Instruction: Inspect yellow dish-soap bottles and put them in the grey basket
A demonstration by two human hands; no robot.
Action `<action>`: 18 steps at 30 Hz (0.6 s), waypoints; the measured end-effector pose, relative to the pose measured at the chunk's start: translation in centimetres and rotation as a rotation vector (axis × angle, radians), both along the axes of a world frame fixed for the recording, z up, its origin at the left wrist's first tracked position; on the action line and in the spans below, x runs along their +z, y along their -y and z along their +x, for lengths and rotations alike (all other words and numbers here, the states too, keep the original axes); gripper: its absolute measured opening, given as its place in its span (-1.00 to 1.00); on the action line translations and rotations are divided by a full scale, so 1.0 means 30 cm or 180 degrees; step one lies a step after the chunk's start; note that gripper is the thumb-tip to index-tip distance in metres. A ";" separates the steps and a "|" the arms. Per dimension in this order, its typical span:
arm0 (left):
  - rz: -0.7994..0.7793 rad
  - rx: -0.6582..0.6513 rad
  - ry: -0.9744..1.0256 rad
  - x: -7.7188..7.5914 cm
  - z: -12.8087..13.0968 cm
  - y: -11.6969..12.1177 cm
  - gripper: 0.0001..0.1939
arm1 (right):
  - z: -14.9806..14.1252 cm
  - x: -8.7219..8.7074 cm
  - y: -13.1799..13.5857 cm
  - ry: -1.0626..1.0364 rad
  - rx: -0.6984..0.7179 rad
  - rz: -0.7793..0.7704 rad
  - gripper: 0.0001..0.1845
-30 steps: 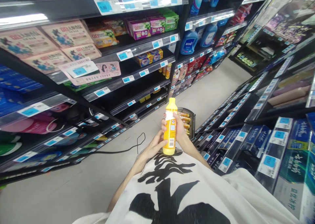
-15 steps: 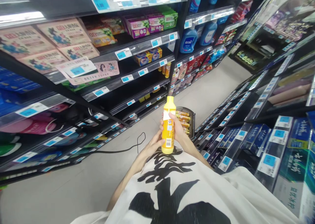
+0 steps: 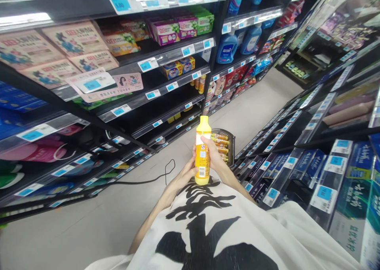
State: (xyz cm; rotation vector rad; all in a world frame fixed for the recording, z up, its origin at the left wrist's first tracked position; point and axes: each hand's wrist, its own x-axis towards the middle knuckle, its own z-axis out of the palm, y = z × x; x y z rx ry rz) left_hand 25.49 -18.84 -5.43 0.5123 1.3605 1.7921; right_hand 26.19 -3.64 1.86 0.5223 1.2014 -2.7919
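A yellow bottle (image 3: 202, 155) with a yellow cap and an orange label with a barcode is held upright in front of my shirt. My left hand (image 3: 188, 170) is closed round its lower left side, the thumb near the barcode. From the right, my right hand (image 3: 213, 156) grips its upper body, with the thumb across the front of the label. The fingers behind the bottle are hidden. Beyond my right hand, a dark basket (image 3: 233, 143) stands on the floor with several yellow-orange bottles (image 3: 221, 141) lying in it, partly covered by my hand and the held bottle.
Shelves with pink soap boxes (image 3: 74, 40), purple packs (image 3: 168, 33) and blue jugs (image 3: 228, 48) line the left side. On the right are shelves of blue boxes (image 3: 313, 165). A black cable (image 3: 142, 182) lies on the grey floor (image 3: 89, 222). The aisle (image 3: 261, 96) runs ahead.
Almost nothing differs. The bottle and both hands have shifted very slightly left, still in the same two-handed hold.
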 end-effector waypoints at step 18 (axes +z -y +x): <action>-0.0253 -0.0145 -0.0159 0.026 -0.015 0.003 -0.41 | -0.012 -0.038 -0.001 0.0145 -0.0031 0.0269 -0.61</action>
